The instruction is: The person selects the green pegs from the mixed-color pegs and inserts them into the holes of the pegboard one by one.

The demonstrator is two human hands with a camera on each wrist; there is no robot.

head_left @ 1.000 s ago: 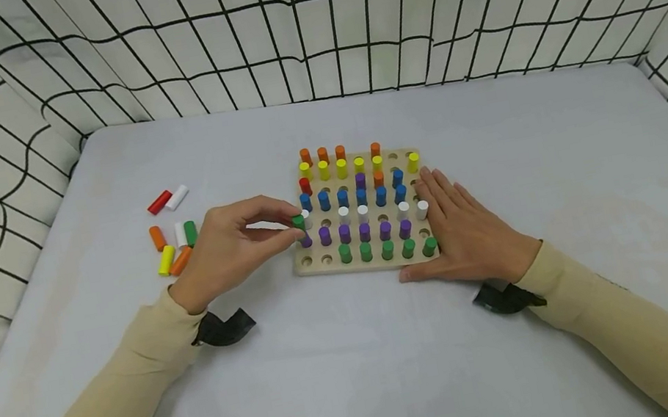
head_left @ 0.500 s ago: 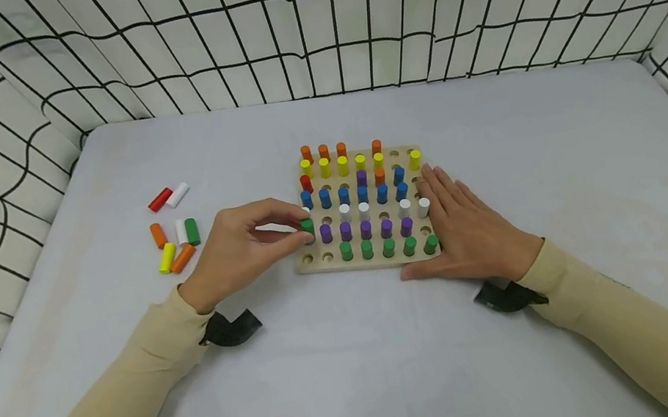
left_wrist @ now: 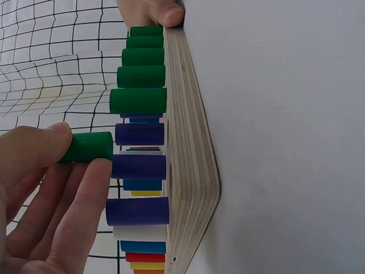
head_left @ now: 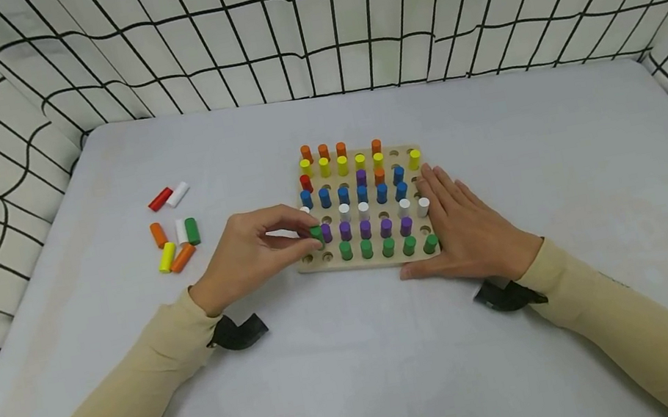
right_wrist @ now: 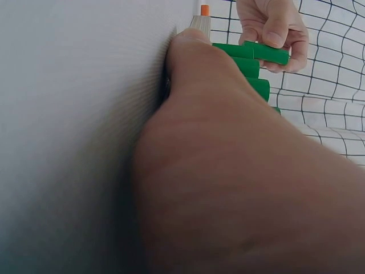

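Note:
Between thumb and fingers my left hand (head_left: 261, 250) pinches a green peg (left_wrist: 91, 146), held above the front left part of a wooden pegboard (head_left: 317, 266). In the left wrist view that peg is clear of the board, level with the tops of the purple pegs (left_wrist: 140, 211). My right hand (head_left: 475, 232) lies flat with straight fingers along the board's right edge, its thumb at the front corner. Standing in the front row are several green pegs (head_left: 367, 250), with two bare holes at that row's left end. Behind them stand rows of purple, white, blue, yellow and orange pegs.
Loose pegs lie on the white table (head_left: 362, 367) left of the board: a red peg (head_left: 159, 200), a yellow peg (head_left: 167, 258), a green peg (head_left: 193, 231), plus white and orange ones. Black wire mesh (head_left: 335, 22) borders the table at the back and sides.
My left hand has moved right and slightly toward the front with the green peg, from the board's left edge to near the front row's bare holes. The right hand keeps its place.

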